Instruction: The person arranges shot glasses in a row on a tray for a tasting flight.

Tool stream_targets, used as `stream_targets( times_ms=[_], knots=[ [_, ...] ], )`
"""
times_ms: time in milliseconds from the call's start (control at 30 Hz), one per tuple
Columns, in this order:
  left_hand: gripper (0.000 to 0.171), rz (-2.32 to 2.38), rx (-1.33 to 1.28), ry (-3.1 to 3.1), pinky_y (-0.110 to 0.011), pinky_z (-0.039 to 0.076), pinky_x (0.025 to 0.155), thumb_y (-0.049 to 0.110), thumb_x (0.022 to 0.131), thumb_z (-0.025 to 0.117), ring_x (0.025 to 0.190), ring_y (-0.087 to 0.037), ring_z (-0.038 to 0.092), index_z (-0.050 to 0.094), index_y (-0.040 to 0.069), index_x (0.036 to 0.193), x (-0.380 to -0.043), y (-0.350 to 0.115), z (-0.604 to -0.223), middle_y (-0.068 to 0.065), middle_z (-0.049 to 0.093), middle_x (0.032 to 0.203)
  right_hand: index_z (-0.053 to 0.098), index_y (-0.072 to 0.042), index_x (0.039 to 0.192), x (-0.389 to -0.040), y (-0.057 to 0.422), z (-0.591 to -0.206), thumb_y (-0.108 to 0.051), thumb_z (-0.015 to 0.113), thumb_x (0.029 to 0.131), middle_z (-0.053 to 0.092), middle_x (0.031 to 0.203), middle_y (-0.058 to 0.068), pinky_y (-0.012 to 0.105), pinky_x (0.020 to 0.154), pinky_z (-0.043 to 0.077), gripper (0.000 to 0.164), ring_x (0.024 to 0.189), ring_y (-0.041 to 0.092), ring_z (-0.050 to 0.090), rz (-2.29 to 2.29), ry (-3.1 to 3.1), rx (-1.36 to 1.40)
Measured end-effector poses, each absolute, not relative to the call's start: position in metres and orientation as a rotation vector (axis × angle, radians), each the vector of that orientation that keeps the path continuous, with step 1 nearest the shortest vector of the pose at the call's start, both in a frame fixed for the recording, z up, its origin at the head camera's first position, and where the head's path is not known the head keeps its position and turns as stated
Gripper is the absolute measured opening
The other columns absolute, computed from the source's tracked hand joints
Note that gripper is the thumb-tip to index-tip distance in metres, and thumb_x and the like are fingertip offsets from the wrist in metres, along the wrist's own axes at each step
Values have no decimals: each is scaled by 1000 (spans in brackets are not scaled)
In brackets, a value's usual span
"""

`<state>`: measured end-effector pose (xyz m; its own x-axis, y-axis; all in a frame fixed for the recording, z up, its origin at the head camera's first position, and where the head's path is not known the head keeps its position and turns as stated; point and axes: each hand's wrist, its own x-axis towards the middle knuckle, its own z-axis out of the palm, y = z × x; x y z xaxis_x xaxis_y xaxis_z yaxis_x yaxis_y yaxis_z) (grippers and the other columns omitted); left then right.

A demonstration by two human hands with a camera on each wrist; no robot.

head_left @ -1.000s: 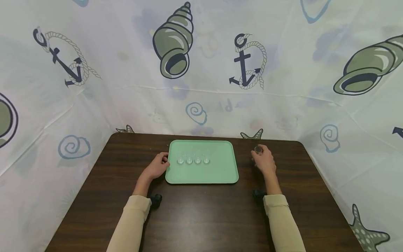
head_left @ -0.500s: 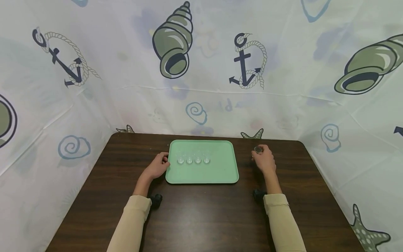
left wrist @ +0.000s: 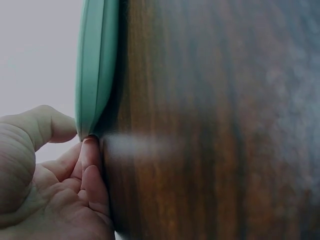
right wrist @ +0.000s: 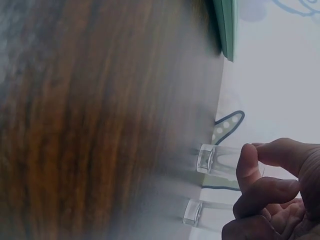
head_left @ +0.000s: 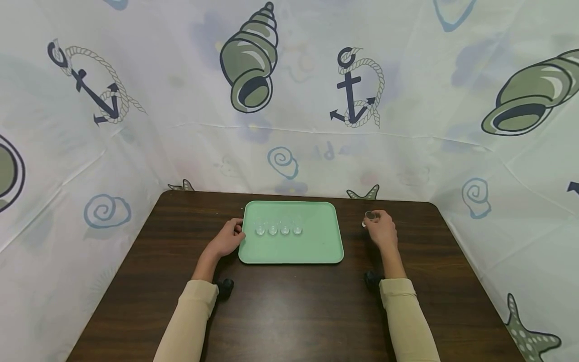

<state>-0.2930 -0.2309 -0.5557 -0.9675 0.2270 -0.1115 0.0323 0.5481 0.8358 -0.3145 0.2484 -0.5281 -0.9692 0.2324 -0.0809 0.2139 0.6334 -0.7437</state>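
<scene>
A pale green tray (head_left: 316, 247) lies on the table with several small clear glasses (head_left: 284, 230) in a row on it. At its left edge my left hand (head_left: 228, 238) grips the rim, thumb above and fingertips tucked below, as the left wrist view shows. To the right of the tray, my right hand (head_left: 381, 230) pinches a small clear shot glass (right wrist: 212, 160) near its rim between thumb and index finger. A second shot glass (right wrist: 194, 214) shows beside it in the right wrist view, its upper part hidden behind the curled fingers.
The dark wood table (head_left: 289, 311) has a printed cloth (head_left: 298, 151) hanging behind it and along both sides. Dark wrist cameras (head_left: 225, 288) sit on the inner sides of both wrists.
My right hand has shifted very slightly toward me, and a bright bit of glass shows below its fingertips. The left hand and the tray have stayed in place.
</scene>
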Motion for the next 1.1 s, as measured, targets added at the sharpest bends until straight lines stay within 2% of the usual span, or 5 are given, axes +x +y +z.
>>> stream_targets(
  times_ms=[133, 367, 633, 900, 1100],
  knots=[
    [57, 1380, 221, 2577, -39, 43, 84, 8, 110, 44, 99, -30, 47, 29, -17, 158, -293, -231, -556, -26, 46, 124, 49, 1, 155, -315, 250, -526, -33, 59, 109, 75, 127, 24, 62, 101, 50, 58, 118, 45, 68, 1265, -2840, -380],
    [57, 1359, 186, 2565, -42, 44, 89, 9, 111, 45, 105, -31, 48, 28, -14, 161, -294, -232, -558, -27, 47, 130, 53, 0, 152, -317, 251, -527, -35, 60, 108, 71, 132, 26, 57, 94, 52, 57, 115, 43, 68, 1286, -2852, -376],
    [58, 1355, 181, 2561, -43, 45, 90, 9, 111, 46, 107, -32, 50, 28, -14, 161, -294, -233, -556, -28, 49, 132, 56, 2, 149, -316, 252, -528, -33, 63, 107, 72, 127, 27, 50, 86, 55, 55, 106, 40, 71, 1318, -2826, -324],
    [57, 1367, 182, 2556, -42, 43, 89, 9, 110, 47, 104, -30, 49, 30, -13, 161, -294, -233, -555, -25, 50, 127, 59, 2, 145, -313, 253, -528, -34, 66, 106, 71, 122, 26, 34, 73, 49, 54, 97, 34, 68, 1343, -2798, -330],
    [57, 1355, 187, 2564, -42, 44, 89, 9, 110, 48, 105, -30, 50, 30, -13, 160, -294, -233, -553, -26, 51, 128, 60, 0, 145, -312, 251, -527, -37, 65, 106, 71, 124, 25, 37, 77, 52, 54, 102, 36, 69, 1351, -2788, -337]
  ],
)
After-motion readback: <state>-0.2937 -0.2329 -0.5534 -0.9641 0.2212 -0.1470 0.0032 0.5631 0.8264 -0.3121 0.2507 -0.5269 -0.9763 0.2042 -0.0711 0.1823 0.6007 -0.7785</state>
